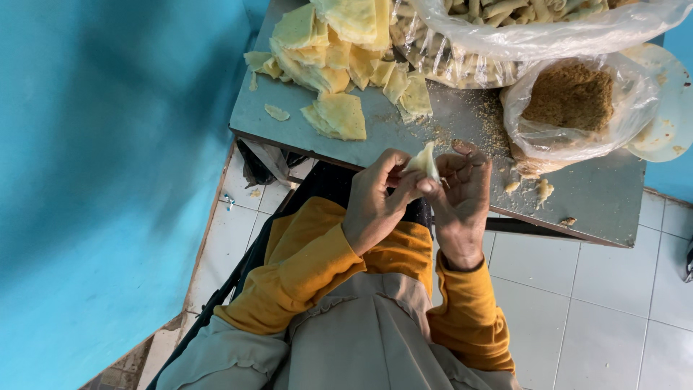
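Both my hands hold one small pale-yellow pastry wrapper (423,160) just in front of the grey metal table (592,195). My left hand (377,202) pinches its left side with thumb and fingers. My right hand (462,195) cups it from the right, fingers curled around the folded sheet. The wrapper stands up in a pointed fold between the fingertips. On the table beyond lies a heap of cut yellow wrapper triangles (338,50), with one small stack (338,115) nearest me.
A clear plastic bag of brown crumbly filling (574,97) sits right of my hands. A larger bag of rolled pastries (505,29) lies at the back. A pale plate (671,108) pokes out at far right. A turquoise wall (108,180) rises left; white floor tiles (599,303) lie below.
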A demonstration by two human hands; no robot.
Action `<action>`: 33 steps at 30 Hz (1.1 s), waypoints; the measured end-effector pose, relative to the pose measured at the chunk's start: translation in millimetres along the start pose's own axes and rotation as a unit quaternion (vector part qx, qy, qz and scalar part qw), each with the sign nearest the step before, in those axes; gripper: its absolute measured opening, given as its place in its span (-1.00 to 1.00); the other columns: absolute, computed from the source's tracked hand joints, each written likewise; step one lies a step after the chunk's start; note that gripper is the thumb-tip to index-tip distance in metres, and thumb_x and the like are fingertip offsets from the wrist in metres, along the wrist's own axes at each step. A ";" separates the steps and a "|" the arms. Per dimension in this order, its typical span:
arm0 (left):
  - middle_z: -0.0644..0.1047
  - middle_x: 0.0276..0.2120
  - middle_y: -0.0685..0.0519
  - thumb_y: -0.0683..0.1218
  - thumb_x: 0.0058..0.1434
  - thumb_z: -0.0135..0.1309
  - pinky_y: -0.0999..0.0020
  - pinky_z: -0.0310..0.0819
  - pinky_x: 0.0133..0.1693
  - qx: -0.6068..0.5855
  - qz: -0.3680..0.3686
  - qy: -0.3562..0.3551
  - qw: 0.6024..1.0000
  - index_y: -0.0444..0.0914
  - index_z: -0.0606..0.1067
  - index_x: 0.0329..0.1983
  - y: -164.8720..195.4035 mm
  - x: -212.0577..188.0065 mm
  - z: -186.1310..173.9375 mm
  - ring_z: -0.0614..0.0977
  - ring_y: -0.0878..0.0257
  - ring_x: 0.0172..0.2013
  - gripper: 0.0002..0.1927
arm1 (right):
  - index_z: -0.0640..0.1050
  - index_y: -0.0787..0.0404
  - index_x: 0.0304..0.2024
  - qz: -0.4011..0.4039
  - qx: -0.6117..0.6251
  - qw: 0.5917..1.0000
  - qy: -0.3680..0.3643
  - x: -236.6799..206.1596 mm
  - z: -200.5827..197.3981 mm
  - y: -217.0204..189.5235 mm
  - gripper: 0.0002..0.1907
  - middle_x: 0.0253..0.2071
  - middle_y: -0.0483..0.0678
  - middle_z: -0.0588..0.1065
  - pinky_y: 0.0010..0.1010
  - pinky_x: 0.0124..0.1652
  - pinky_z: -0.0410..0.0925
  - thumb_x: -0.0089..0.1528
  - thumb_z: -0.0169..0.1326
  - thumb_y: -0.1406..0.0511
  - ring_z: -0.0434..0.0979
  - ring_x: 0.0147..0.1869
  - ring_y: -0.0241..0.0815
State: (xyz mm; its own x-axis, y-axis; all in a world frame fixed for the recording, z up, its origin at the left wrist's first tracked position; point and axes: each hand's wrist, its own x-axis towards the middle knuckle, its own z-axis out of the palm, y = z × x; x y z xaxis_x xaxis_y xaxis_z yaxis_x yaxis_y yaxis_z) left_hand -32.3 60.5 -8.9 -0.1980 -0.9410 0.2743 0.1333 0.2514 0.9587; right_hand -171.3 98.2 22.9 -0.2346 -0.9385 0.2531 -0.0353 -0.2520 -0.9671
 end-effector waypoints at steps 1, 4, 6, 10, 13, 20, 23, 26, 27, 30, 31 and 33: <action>0.61 -0.32 0.05 -0.14 0.39 0.11 0.47 0.59 -0.27 -0.010 -0.004 -0.007 1.000 -0.35 0.47 -0.11 -3.9 0.1 0.3 0.66 0.38 -0.34 -0.84 | 0.26 0.34 0.21 -0.030 -0.054 0.998 -0.008 1.0 -0.8 2.4 -0.59 -0.01 0.09 0.47 -0.40 0.02 0.54 0.36 0.07 0.55 0.58 0.02 -0.16; 0.61 -0.30 0.06 -0.14 0.42 0.06 0.42 0.60 -0.32 -0.089 -0.029 -0.001 0.996 -0.29 0.49 -0.09 -18.0 8.5 -3.9 0.62 0.37 -0.37 -0.89 | 0.30 0.37 0.23 0.077 0.185 0.979 0.027 7.1 -15.0 8.0 -0.57 -0.05 0.06 0.49 -0.45 -0.08 0.54 0.32 0.00 0.56 0.60 -0.04 -0.18; 0.60 -0.26 0.06 -0.15 0.41 0.05 0.35 0.58 -0.30 -0.208 -0.065 0.036 0.975 -0.29 0.46 -0.07 -26.5 18.8 -14.0 0.61 0.36 -0.33 -0.89 | 0.32 0.38 0.20 0.105 0.235 0.965 0.050 12.8 -28.1 10.6 -0.63 -0.05 0.08 0.51 -0.45 -0.13 0.53 0.35 -0.01 0.55 0.61 -0.08 -0.17; 0.53 -0.33 0.09 -0.13 0.52 0.03 0.34 0.58 -0.34 0.053 0.015 0.101 0.993 -0.26 0.44 -0.06 -34.0 48.6 -49.0 0.56 0.33 -0.40 -0.91 | 0.38 0.47 0.17 0.067 0.211 0.969 0.107 28.3 -49.1 1.7 -0.67 -0.06 0.11 0.53 -0.38 -0.02 0.58 0.35 0.00 0.59 0.63 -0.04 -0.14; 0.55 -0.16 0.03 -0.12 0.50 0.03 0.28 0.56 -0.14 0.295 0.079 0.100 0.947 -0.24 0.45 0.05 -29.5 65.6 -69.9 0.62 0.24 -0.20 -0.87 | 0.37 0.34 0.17 -0.129 -0.064 0.989 0.031 47.9 -49.1 -14.6 -0.70 -0.12 0.05 0.55 -0.42 -0.15 0.56 0.45 0.11 0.58 0.62 -0.13 -0.18; 0.38 0.21 -0.04 0.01 0.43 0.12 -0.04 0.34 0.21 0.393 0.261 -0.014 0.882 -0.22 0.45 0.31 -13.9 55.0 -68.9 0.40 0.02 0.16 -0.56 | 0.42 0.29 0.17 -0.192 -0.448 0.863 -0.134 36.9 19.8 1.4 -0.60 -0.23 0.02 0.60 -0.33 -0.17 0.54 0.32 0.22 0.47 0.65 -0.17 -0.08; 0.41 0.20 0.01 0.14 0.27 0.21 -0.10 0.19 0.25 0.407 0.290 -0.127 0.857 -0.13 0.52 0.08 -9.2 39.0 -74.8 0.36 -0.02 0.22 -0.59 | 0.38 0.30 0.24 -0.207 -0.454 0.858 -0.118 15.9 9.1 2.0 -0.51 0.02 0.07 0.60 -0.17 0.11 0.43 0.26 0.12 0.54 0.58 0.09 0.07; 0.42 0.20 0.07 0.15 0.23 0.27 -0.07 0.09 0.33 0.423 0.288 -0.171 0.842 -0.09 0.54 -0.03 -7.1 37.4 -78.9 0.32 0.04 0.30 -0.65 | 0.42 0.30 0.27 -0.134 -0.414 0.899 -0.048 -6.3 -19.9 -7.8 -0.52 0.08 0.00 0.58 -0.17 0.21 0.40 0.30 0.09 0.56 0.55 0.23 -0.02; 0.42 0.20 0.10 0.14 0.24 0.29 -0.05 0.07 0.37 0.426 0.285 -0.176 0.841 -0.08 0.54 -0.04 -6.7 38.2 -78.7 0.30 0.08 0.32 -0.67 | 0.48 0.26 0.23 -0.139 -0.432 0.891 -0.017 -12.1 -33.3 -12.5 -0.58 0.12 0.01 0.57 -0.21 0.23 0.40 0.33 0.05 0.58 0.54 0.25 -0.02; 0.43 0.21 0.09 0.09 0.23 0.30 -0.02 0.08 0.39 0.408 0.294 -0.191 0.843 -0.12 0.52 -0.06 -5.7 40.2 -76.2 0.31 0.08 0.33 -0.67 | 0.65 0.14 0.13 -0.139 -0.578 0.799 0.090 -30.6 -72.1 -21.1 -0.55 0.00 -0.05 0.55 -0.21 0.15 0.29 0.31 0.05 0.64 0.43 0.07 -0.09; 0.43 0.20 0.09 0.07 0.23 0.31 -0.01 0.09 0.39 0.407 0.295 -0.193 0.843 -0.13 0.52 -0.05 -5.8 40.7 -75.7 0.31 0.08 0.33 -0.67 | 0.65 0.09 0.14 -0.136 -0.602 0.781 0.096 -35.3 -82.0 -19.5 -0.51 0.00 -0.07 0.52 -0.24 0.18 0.28 0.30 0.04 0.65 0.40 0.08 -0.09; 0.43 0.19 0.09 0.04 0.22 0.33 -0.01 0.11 0.39 0.404 0.295 -0.199 0.843 -0.14 0.51 -0.04 -6.1 40.3 -75.6 0.32 0.08 0.33 -0.66 | 0.65 -0.01 0.15 -0.124 -0.647 0.745 0.107 -45.3 -97.1 -12.5 -0.43 0.01 -0.11 0.48 -0.30 0.24 0.27 0.27 0.01 0.66 0.34 0.12 -0.11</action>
State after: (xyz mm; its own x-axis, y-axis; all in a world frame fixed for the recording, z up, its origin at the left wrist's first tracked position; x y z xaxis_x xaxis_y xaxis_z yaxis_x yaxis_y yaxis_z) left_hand 32.3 3.9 -9.4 -0.6601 -0.4881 0.5710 -0.3496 0.8724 0.3417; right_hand -254.5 166.8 21.0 -0.2092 -0.8066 0.5528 -0.9775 0.1563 -0.1419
